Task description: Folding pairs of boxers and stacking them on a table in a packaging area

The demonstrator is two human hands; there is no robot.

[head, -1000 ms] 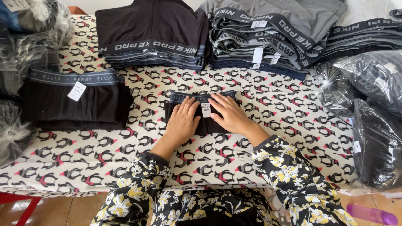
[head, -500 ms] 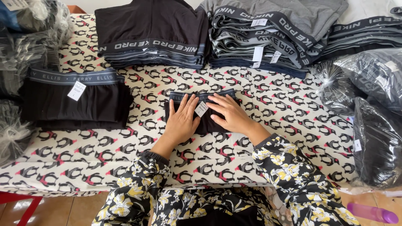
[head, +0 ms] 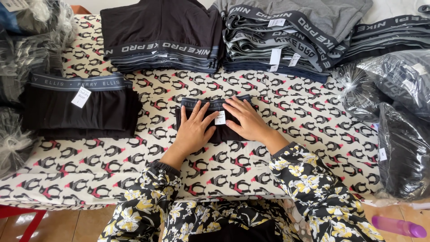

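A small folded black garment with a grey-blue waistband and a white tag lies in the middle of the patterned tablecloth. My left hand rests flat on its left half, fingers spread. My right hand presses flat on its right half, fingers pointing left toward the tag. Both hands lie on the cloth without gripping it. My sleeves are dark with a flower print.
An unfolded black garment with a white tag lies at the left. Stacks of folded black and grey underwear line the far edge. Clear plastic bags of dark clothing crowd the right; more bags sit left. A purple bottle lies on the floor.
Both hands slid slightly over the folded garment, smoothing it; the white tag shifted a little and the garment looks flatter and more compact.
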